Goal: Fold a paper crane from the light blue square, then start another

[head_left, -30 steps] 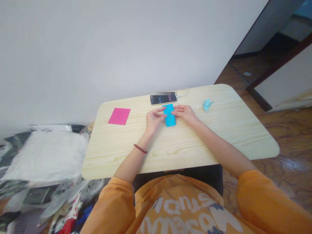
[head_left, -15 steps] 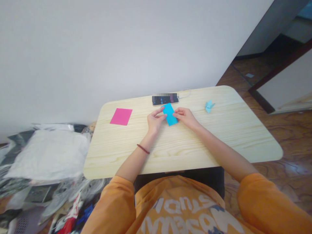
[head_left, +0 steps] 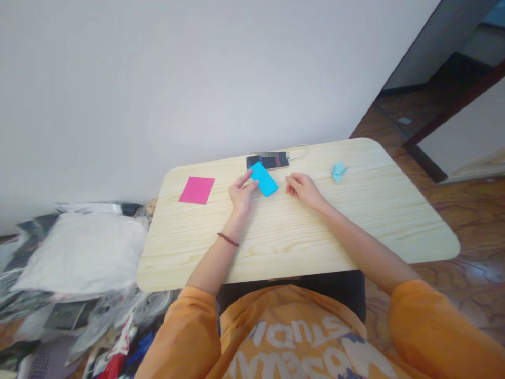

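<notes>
A blue sheet of paper (head_left: 265,180), rectangular in outline and apparently folded, is pinched at its left edge between the thumb and fingers of my left hand (head_left: 240,193). It tilts down to the right, its upper corner overlapping the phone. My right hand (head_left: 303,189) is just right of the paper and apart from it. Its fingers are curled together, and nothing shows between them. A square pink sheet of paper (head_left: 196,190) lies flat to the left. On the right sits a light blue folded paper figure (head_left: 338,171).
A phone (head_left: 272,160) with a white cable (head_left: 302,153) lies at the back of the pale wooden table (head_left: 295,237), against a white wall (head_left: 197,79). Left of the table are a white plastic-wrapped bundle (head_left: 82,252) and assorted items. A doorway and wooden floor are at right.
My right hand has let go of the blue paper and drawn slightly right. My left hand has moved a little left with the paper, which has turned counterclockwise.
</notes>
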`<state>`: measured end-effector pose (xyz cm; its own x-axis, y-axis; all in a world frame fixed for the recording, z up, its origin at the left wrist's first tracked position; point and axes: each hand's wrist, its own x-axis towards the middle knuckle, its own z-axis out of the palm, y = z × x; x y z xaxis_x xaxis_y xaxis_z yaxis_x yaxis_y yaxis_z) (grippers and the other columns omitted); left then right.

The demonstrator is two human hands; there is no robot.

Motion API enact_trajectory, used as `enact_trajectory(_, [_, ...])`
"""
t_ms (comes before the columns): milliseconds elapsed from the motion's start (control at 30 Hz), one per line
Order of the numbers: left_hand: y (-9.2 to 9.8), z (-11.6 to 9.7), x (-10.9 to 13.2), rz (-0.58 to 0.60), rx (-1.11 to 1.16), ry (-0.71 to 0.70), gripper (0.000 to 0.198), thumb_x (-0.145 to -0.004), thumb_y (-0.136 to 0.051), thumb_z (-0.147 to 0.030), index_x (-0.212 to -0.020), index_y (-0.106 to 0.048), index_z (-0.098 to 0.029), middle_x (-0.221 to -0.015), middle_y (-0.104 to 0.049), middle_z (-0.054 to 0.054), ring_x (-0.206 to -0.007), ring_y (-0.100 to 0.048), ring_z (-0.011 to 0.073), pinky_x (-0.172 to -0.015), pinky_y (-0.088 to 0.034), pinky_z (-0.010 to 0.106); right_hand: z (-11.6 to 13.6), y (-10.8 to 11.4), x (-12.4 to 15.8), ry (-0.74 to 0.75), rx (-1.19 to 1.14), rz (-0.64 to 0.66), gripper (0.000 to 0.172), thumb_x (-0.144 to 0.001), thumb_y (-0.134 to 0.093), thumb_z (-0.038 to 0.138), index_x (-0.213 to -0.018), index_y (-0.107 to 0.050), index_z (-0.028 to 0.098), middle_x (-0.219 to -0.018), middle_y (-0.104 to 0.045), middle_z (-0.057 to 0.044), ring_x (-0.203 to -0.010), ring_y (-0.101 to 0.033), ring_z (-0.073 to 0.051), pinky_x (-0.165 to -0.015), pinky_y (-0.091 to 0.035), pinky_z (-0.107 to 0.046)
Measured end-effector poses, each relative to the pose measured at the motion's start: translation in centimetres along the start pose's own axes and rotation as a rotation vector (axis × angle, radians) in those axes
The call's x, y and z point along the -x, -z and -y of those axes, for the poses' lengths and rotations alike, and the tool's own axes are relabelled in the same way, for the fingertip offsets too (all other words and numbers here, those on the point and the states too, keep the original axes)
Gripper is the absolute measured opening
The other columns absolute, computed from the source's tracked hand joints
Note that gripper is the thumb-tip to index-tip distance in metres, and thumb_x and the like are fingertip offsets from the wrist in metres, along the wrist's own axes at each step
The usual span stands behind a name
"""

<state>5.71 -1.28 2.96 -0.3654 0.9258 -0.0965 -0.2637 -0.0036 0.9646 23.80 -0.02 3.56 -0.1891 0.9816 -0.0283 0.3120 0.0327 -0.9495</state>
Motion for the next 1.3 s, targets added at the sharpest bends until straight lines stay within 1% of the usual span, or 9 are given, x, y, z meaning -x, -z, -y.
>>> enact_trajectory(100, [-0.6,0.2,0.6,0.056,-0.023,0.021,0.047,-0.054,-0.077,-0.017,-0.101,-0.070,-0.015,-0.099,-0.072,0.009,-0.074,-0.067,0.0169,-0.077,-0.052,0.032,0.2,-0.6,0.1,0.039,-0.075,0.002,0.029,-0.080,-0.050,0.047,-0.070,-0.047,0.020,-0.054,-0.049,0.004,-0.046,-0.042,-0.009,-0.046,-0.031,-0.023])
enact_trajectory(233, [-1.3,0.4,1.5,0.070,-0.018,0.040,0.049,-0.054,-0.077,-0.017,-0.102,-0.070,-0.015,-0.089,-0.073,0.007,-0.072,-0.067,0.0165,-0.078,-0.052,0.033,0.0,-1.1,0.0,0.088,-0.093,0.057,0.031,-0.075,-0.056,0.048,-0.068,-0.045,0.020,-0.059,-0.050,0.004,-0.054,-0.045,-0.010,-0.051,-0.034,-0.023])
enact_trajectory(500, [-1.1,0.6,1.1,0.052,0.062,0.062,0.047,-0.055,-0.076,-0.017,-0.101,-0.069,-0.016,-0.110,-0.068,0.009,-0.085,-0.066,0.0170,-0.077,-0.052,0.030,0.2,-0.5,0.1,0.074,0.124,0.028,0.047,-0.082,-0.047,0.053,-0.051,-0.042,0.019,-0.044,-0.040,0.003,-0.046,-0.036,-0.009,-0.049,-0.026,-0.025])
enact_trajectory(667, [-1.2,0.8,1.4,0.054,0.063,0.070,0.047,-0.057,-0.076,-0.017,-0.103,-0.068,-0.016,-0.113,-0.067,0.009,-0.089,-0.065,0.0181,-0.080,-0.052,0.031,0.3,-0.7,0.1,0.046,-0.056,0.082,0.043,-0.077,-0.052,0.058,-0.060,-0.048,0.019,-0.050,-0.046,0.003,-0.046,-0.039,-0.009,-0.047,-0.029,-0.024])
enact_trajectory(733, [-1.3,0.7,1.6,0.077,0.036,0.059,0.045,-0.056,-0.076,-0.018,-0.101,-0.069,-0.016,-0.111,-0.067,0.009,-0.087,-0.066,0.0179,-0.080,-0.052,0.031,0.5,-0.8,0.0,0.055,-0.150,0.095,0.041,-0.071,-0.058,0.060,-0.068,-0.050,0.019,-0.058,-0.051,0.003,-0.051,-0.043,-0.010,-0.048,-0.032,-0.023])
enact_trajectory(833, [-1.6,0.6,1.9,0.122,-0.003,0.043,0.042,-0.055,-0.077,-0.017,-0.096,-0.070,-0.016,-0.105,-0.070,0.008,-0.080,-0.066,0.0168,-0.079,-0.052,0.032,0.7,-0.8,-0.2,0.065,-0.205,0.072,0.045,-0.065,-0.063,0.062,-0.068,-0.049,0.019,-0.062,-0.052,0.002,-0.057,-0.045,-0.011,-0.053,-0.035,-0.023])
enact_trajectory(1067, [-1.6,0.5,1.8,0.115,0.037,0.095,0.046,-0.053,-0.078,-0.019,-0.098,-0.070,-0.014,-0.093,-0.072,0.008,-0.079,-0.066,0.0172,-0.079,-0.051,0.032,0.2,-0.9,-0.1,0.061,-0.047,-0.013,0.052,-0.075,-0.054,0.062,-0.049,-0.041,0.018,-0.046,-0.034,0.004,-0.048,-0.031,-0.008,-0.046,-0.021,-0.025])
enact_trajectory(1167, [-1.4,0.7,1.5,0.099,0.066,0.094,0.047,-0.053,-0.078,-0.020,-0.099,-0.069,-0.014,-0.101,-0.070,0.009,-0.084,-0.065,0.0175,-0.080,-0.051,0.032,0.3,-0.9,0.0,0.081,-0.067,-0.003,0.051,-0.075,-0.055,0.062,-0.051,-0.040,0.019,-0.046,-0.037,0.004,-0.046,-0.033,-0.008,-0.045,-0.023,-0.025])
enact_trajectory(1300, [-1.1,0.9,1.3,0.069,0.069,0.030,0.053,-0.055,-0.077,-0.022,-0.106,-0.065,-0.015,-0.106,-0.067,0.009,-0.083,-0.065,0.0167,-0.078,-0.051,0.030,0.4,-1.0,-0.2,0.081,-0.171,0.019,0.045,-0.072,-0.057,0.062,-0.063,-0.044,0.020,-0.051,-0.045,0.005,-0.044,-0.037,-0.008,-0.043,-0.027,-0.023])
